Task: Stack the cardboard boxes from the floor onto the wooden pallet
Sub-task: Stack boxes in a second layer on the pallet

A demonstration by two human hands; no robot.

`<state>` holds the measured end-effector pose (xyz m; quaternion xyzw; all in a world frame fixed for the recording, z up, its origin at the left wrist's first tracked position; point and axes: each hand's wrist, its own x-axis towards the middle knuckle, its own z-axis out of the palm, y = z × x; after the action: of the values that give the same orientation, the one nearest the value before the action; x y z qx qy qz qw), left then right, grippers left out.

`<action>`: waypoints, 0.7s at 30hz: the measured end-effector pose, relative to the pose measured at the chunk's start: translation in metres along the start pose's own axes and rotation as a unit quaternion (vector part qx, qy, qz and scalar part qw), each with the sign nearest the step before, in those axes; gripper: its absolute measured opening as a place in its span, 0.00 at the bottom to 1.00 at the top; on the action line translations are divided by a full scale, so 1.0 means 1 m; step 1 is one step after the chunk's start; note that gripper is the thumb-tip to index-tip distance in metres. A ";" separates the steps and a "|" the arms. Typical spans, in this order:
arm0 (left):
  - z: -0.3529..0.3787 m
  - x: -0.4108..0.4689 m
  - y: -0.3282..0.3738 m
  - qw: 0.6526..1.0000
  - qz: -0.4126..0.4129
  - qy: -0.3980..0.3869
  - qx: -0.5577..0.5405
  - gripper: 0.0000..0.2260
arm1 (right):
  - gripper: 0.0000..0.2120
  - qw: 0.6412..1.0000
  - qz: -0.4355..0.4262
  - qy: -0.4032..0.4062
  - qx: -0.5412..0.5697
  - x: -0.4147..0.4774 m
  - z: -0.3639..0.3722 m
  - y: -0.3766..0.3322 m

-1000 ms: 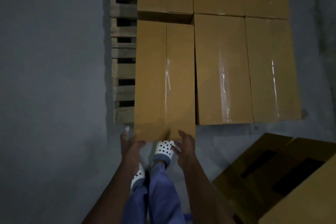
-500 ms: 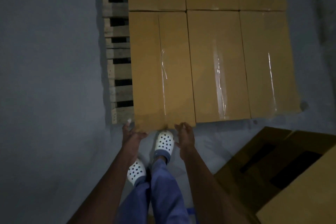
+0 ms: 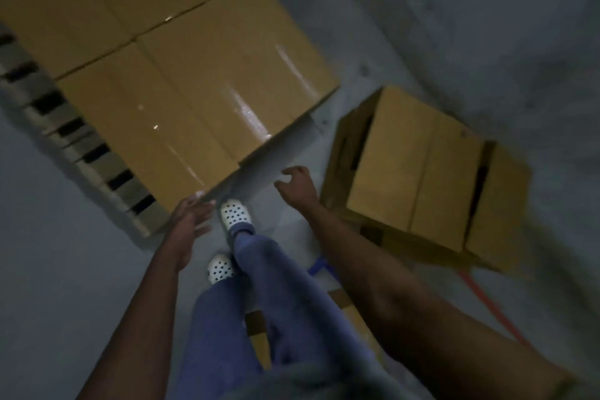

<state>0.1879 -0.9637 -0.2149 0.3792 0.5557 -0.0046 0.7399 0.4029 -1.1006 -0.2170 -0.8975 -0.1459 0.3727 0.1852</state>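
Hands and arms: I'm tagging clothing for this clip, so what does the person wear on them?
The left hand and right hand are bare, no gloves. The left arm and right arm show no sleeves, watch or bands as far as the blurred frame reaches.

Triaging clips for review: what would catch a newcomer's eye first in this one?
The taped cardboard boxes packed flat on the wooden pallet fill the upper left, with slats showing along their left edge. To the right, loose boxes sit on the grey floor. Between them the left hand and right hand hang empty above white clogs, the left near the closest box's corner.
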 end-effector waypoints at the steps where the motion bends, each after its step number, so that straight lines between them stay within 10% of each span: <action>1: 0.010 -0.015 0.006 1.000 0.010 -0.008 0.017 0.17 | 0.20 1.000 0.001 0.019 0.018 -0.018 -0.018 0.006; 21: 0.316 -0.085 0.000 0.896 0.026 -0.232 0.378 0.14 | 0.14 0.846 0.206 0.223 0.438 -0.134 -0.150 0.289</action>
<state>0.4144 -1.1773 -0.1149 0.6334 0.3147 -0.2826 0.6480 0.4559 -1.4448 -0.1645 -0.7912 0.2662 0.2177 0.5057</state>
